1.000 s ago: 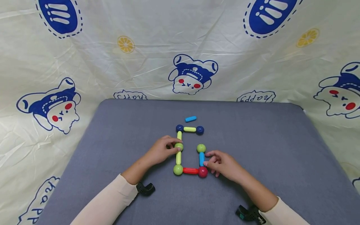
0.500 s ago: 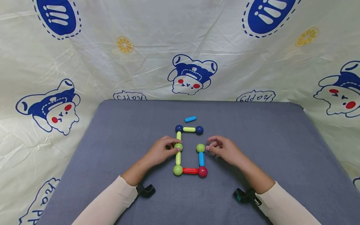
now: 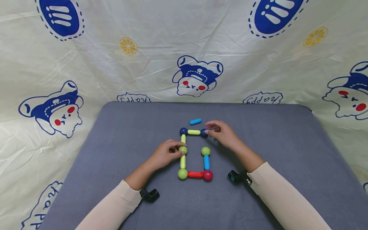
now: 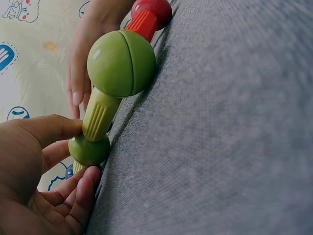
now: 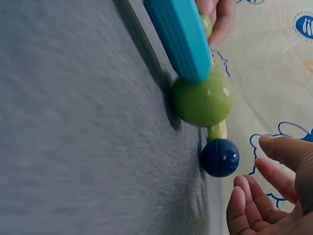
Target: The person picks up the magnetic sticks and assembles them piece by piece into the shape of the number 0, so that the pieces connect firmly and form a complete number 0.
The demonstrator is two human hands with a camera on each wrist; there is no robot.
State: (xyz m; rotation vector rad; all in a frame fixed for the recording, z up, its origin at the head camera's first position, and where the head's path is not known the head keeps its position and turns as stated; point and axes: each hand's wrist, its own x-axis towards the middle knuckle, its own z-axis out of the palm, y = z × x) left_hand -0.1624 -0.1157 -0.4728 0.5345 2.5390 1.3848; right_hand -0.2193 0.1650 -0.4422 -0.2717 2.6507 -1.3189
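My left hand pinches a green ball midway along the left side of a ball-and-rod frame flat on the table. Yellow-green rods run from that ball both ways. A larger green ball, a red rod and a crimson ball form the near side. From there a blue rod leads up to another green ball. My right hand is at the far right dark blue ball, its thumb and fingers spread apart beside it.
A loose blue rod lies beyond the frame's far side. The far left corner is a second dark blue ball. Behind the grey table hangs a printed cloth. Dark wrist cameras sit below both hands.
My right hand has moved away from beside the blue rod, past the green ball, up to the far right dark blue ball. The left hand has kept its hold on the green ball.
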